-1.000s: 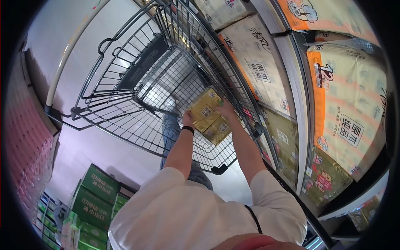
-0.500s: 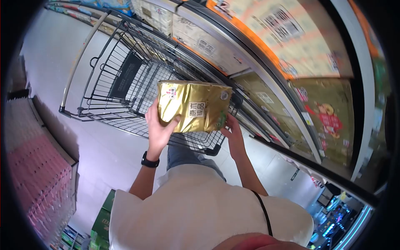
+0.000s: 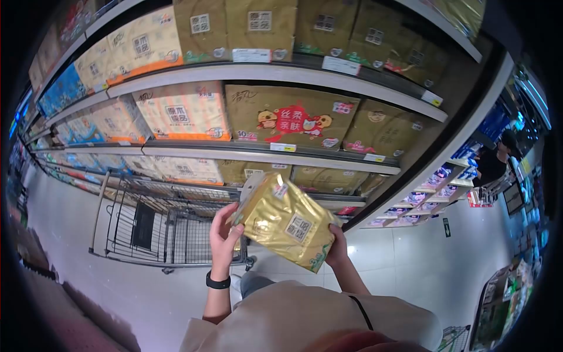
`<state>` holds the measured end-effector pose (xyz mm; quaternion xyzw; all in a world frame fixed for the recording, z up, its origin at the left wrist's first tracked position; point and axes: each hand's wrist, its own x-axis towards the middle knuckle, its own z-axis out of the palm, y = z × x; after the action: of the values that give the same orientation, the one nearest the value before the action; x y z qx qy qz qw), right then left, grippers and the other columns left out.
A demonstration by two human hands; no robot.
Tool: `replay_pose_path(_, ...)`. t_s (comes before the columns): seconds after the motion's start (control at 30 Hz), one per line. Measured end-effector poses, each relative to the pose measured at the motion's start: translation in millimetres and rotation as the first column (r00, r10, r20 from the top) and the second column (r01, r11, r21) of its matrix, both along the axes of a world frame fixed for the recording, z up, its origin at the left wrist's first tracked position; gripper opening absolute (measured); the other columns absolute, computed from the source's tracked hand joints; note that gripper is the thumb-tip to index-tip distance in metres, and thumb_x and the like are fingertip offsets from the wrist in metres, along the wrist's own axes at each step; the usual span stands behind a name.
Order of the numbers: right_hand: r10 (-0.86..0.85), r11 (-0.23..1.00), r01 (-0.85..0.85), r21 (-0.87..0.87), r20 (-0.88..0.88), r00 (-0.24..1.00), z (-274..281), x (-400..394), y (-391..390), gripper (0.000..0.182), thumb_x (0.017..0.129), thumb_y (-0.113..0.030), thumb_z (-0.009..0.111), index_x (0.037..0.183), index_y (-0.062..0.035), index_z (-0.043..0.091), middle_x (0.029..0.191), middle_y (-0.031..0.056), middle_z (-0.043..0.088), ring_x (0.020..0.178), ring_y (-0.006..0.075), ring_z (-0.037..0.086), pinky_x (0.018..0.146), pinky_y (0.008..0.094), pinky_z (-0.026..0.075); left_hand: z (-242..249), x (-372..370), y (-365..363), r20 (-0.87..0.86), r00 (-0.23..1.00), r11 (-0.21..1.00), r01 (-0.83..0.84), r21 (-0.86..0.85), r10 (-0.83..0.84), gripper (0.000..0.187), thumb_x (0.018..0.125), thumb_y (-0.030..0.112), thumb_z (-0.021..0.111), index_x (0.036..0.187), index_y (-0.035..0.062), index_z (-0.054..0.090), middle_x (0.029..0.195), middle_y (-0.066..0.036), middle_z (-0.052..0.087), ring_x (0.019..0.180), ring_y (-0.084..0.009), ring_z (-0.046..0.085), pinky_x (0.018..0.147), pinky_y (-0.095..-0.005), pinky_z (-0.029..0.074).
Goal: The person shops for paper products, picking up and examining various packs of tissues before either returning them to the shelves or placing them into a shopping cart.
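Note:
A shiny gold pack of tissues (image 3: 287,226) is held tilted in front of my chest, its right end lower than its left. My left hand (image 3: 224,239) is closed on the left end, thumb on the front face. Around the lower right edge is my right hand (image 3: 336,246), partly hidden behind the pack. Just behind and left of the pack stands a wire shopping cart (image 3: 176,237), with a dark panel (image 3: 142,226) in its basket.
Shelves (image 3: 193,148) ahead hold rows of tissue packs, among them a large gold pack (image 3: 293,117) and an orange-and-white pack (image 3: 182,111). Pale floor (image 3: 387,270) extends right. A person (image 3: 495,158) in dark clothing is at far right. Part of another cart (image 3: 454,337) shows lower right.
My view has swung toward the shelves and right-hand aisle. The gold pack, still in both hands, has tilted with its right end down, and no longer appears over the cart basket.

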<state>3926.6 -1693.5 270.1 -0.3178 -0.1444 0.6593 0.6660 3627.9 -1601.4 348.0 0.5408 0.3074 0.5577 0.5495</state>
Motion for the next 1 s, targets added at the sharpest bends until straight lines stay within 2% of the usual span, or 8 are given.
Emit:
replay_pose_path(0.27,-0.41,0.798,0.377,0.47,-0.037,0.911,77.2,48.4,-12.1,0.073,0.081,-0.031,0.073,0.144,-0.0087,0.043,0.138,0.0116,0.053,0.126,0.028,0.053,0.108,0.0444,0.042,141.5,136.7,-30.1,-0.17,0.916,0.897,0.393,0.204,-0.363,0.112,0.075,0.018,0.085,0.158,0.0093,0.01,0.156,-0.019,0.031,0.144,-0.0315,0.033,0.111,-0.0497,0.037)
replay_pose_path(0.33,-0.607,0.751,0.104,0.652,0.621,0.496,123.1,76.1,-8.4,0.084,0.079,-0.011,0.078,0.144,-0.0098,0.025,0.134,0.0028,0.049,0.124,0.0273,0.053,0.108,0.0447,0.041,165.8,160.9,-12.1,-0.142,0.931,0.896,0.363,0.257,-0.336,0.116,0.071,0.018,0.088,0.158,0.0097,0.012,0.155,-0.018,0.032,0.143,-0.0309,0.034,0.111,-0.0471,0.038)
replay_pose_path(0.47,-0.599,0.757,0.165,0.632,0.571,0.561,185.5,108.7,0.3,0.07,0.08,-0.004,0.078,0.139,-0.0087,0.04,0.128,0.0027,0.055,0.119,0.022,0.055,0.102,0.0448,0.044,210.9,197.5,16.7,-0.392,0.905,0.729,0.38,0.57,-0.165,0.112,0.067,0.016,0.089,0.156,0.0097,0.021,0.152,-0.019,0.037,0.139,-0.0335,0.041,0.11,-0.0427,0.041)
replay_pose_path(0.53,-0.65,0.754,0.119,0.646,0.708,0.277,220.0,139.6,17.5,0.045,0.084,-0.009,0.075,0.125,-0.006,0.059,0.116,0.0075,0.064,0.112,0.0249,0.06,0.096,0.0459,0.047,239.7,216.0,27.6,-0.38,0.925,0.516,0.315,0.797,0.022,0.109,0.065,0.013,0.088,0.154,0.0102,0.026,0.153,-0.018,0.039,0.137,-0.0354,0.044,0.109,-0.0415,0.043)
replay_pose_path(0.6,-0.558,0.691,-0.016,0.722,0.52,-0.647,239.3,183.0,40.9,0.03,0.085,-0.018,0.074,0.112,-0.0055,0.069,0.103,0.0124,0.069,0.104,0.0299,0.063,0.095,0.0458,0.047,267.5,232.8,42.2,-0.294,0.945,0.326,0.234,0.916,0.145,0.107,0.065,0.01,0.087,0.154,0.0106,0.027,0.153,-0.018,0.039,0.137,-0.0363,0.044,0.109,-0.0411,0.043)
replay_pose_path(0.67,-0.371,0.663,-0.09,0.743,0.221,-0.902,272.0,215.2,67.9,0.035,0.087,-0.026,0.073,0.116,-0.0077,0.068,0.114,0.0129,0.068,0.106,0.0352,0.062,0.094,0.0437,0.048,284.6,246.4,66.5,-0.205,0.965,0.214,0.169,0.962,0.161,0.1,0.067,0.003,0.082,0.152,0.0115,0.031,0.154,-0.016,0.038,0.137,-0.0342,0.044,0.108,-0.0393,0.045)
replay_pose_path(0.87,-0.331,0.688,-0.113,0.716,0.171,-0.928,370.6,231.6,164.6,0.038,0.087,-0.029,0.074,0.115,-0.0042,0.067,0.112,0.0145,0.069,0.101,0.0316,0.066,0.089,0.0405,0.05,304.5,263.5,160.9,-0.061,0.939,0.189,-0.004,0.982,0.338,0.092,0.076,0.006,0.079,0.153,0.0102,0.029,0.136,-0.019,0.056,0.118,-0.0338,0.059,0.093,-0.0372,0.053)
replay_pose_path(1.0,-0.804,0.594,-0.135,0.793,0.583,-0.114,391.2,207.1,211.5,0.044,0.086,-0.029,0.076,0.118,-0.0028,0.063,0.106,0.0126,0.07,0.098,0.0204,0.065,0.084,0.0343,0.05,310.0,259.6,213.7,-0.039,0.939,0.319,-0.077,0.944,0.34,0.082,0.085,0.02,0.076,0.152,0.0056,0.031,0.117,-0.022,0.065,0.103,-0.0364,0.066,0.083,-0.0389,0.053)
